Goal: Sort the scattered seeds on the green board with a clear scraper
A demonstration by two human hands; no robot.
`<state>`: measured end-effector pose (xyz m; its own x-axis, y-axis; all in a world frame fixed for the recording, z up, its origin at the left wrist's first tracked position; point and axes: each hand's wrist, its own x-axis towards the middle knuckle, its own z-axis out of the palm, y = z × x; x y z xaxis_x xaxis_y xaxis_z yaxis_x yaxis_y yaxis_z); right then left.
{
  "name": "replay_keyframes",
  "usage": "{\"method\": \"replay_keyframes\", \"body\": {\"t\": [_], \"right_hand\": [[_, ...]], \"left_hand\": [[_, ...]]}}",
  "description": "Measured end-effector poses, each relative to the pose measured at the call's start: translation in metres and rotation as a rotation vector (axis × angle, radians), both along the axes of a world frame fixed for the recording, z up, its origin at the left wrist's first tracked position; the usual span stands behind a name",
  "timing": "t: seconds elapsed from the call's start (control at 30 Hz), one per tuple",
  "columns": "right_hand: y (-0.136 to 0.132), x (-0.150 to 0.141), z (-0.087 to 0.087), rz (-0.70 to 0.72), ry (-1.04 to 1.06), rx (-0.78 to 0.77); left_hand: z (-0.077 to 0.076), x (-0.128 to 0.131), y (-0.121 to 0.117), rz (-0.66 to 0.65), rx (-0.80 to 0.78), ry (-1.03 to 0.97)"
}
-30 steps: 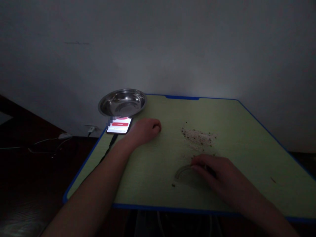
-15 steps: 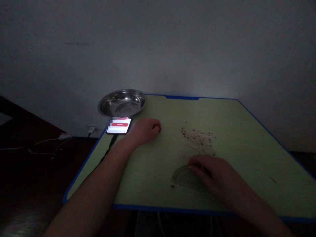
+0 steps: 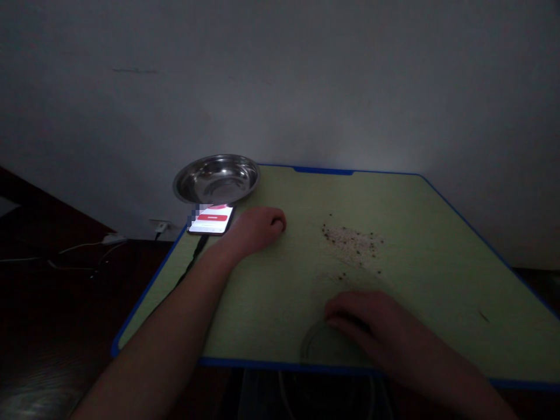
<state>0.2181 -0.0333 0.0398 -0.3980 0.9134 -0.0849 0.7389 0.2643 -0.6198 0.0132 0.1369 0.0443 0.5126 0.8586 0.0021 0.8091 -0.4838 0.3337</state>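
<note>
A clear half-round protractor (image 3: 318,345) lies by the table's front edge, its curved side away from me. My right hand (image 3: 361,321) pinches its upper rim between thumb and fingers and covers its right part. Beyond that hand is a spread of pale grains mixed with dark beads or beans (image 3: 350,244), too small to name exactly. A few dark ones lie apart, two of them just above my right fingers. My left hand (image 3: 262,228) rests on the table in a loose fist, left of the grains, with nothing visible in it.
A steel basin (image 3: 223,185) stands at the table's back left corner. In front of it lies a lit phone (image 3: 210,220) with a black cable. The green table (image 3: 271,303) has a blue rim and meets a grey wall. Sockets and wires are at the left.
My right hand has drawn the protractor toward me, to the front edge. Two dark pieces now show where the hand was. My left hand stays in place.
</note>
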Motion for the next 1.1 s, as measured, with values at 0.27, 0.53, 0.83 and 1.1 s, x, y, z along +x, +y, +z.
{"method": "replay_keyframes", "body": {"t": [0.27, 0.53, 0.83, 1.1], "right_hand": [[-0.008, 0.013, 0.000, -0.040, 0.022, -0.017], [0.000, 0.003, 0.002, -0.043, 0.046, 0.005], [0.005, -0.006, 0.006, 0.037, 0.066, -0.007], [-0.014, 0.033, 0.006, -0.134, -0.002, -0.058]], "left_hand": [[0.001, 0.000, 0.000, -0.004, 0.010, 0.014], [-0.001, -0.001, 0.001, -0.010, 0.014, -0.002], [0.001, 0.000, -0.001, -0.010, -0.004, 0.006], [0.001, 0.000, -0.001, -0.001, 0.000, 0.011]]}}
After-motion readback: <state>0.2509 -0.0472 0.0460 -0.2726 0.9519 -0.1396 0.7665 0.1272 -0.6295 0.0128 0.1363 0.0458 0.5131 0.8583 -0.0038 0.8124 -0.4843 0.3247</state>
